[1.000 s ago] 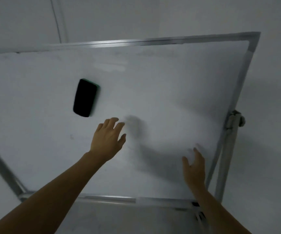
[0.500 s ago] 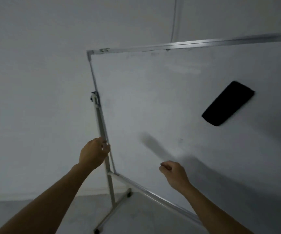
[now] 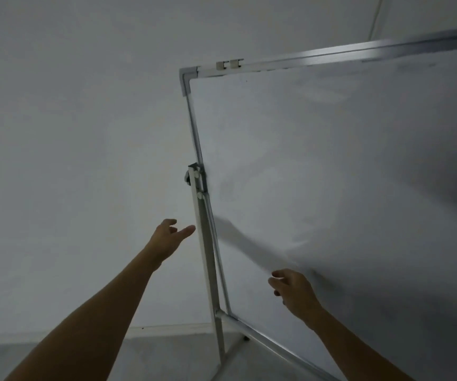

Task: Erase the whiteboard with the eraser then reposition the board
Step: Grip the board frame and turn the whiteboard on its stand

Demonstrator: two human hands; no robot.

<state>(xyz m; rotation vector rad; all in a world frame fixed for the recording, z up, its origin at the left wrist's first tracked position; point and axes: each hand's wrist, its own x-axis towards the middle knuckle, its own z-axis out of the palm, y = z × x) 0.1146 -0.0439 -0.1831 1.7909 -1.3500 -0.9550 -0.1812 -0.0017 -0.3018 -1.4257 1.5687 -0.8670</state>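
Note:
The whiteboard (image 3: 331,166) fills the right half of the view, its surface wiped with only faint smudges, in a metal frame on a stand. My left hand (image 3: 168,237) is stretched out with fingers extended, just left of the stand's left upright post (image 3: 206,251), a small gap between them. My right hand (image 3: 293,291) hovers in front of the board's lower left area with fingers loosely curled, holding nothing. The black eraser is out of view.
A bare grey wall (image 3: 70,133) lies to the left and behind. The stand's foot (image 3: 232,353) runs along the grey floor below the board. A cable (image 3: 375,15) hangs down the wall at the top right.
The view has swung further left, so the eraser on the board has left the frame. My left hand has opened and reached toward the post. My right hand has stayed low by the board.

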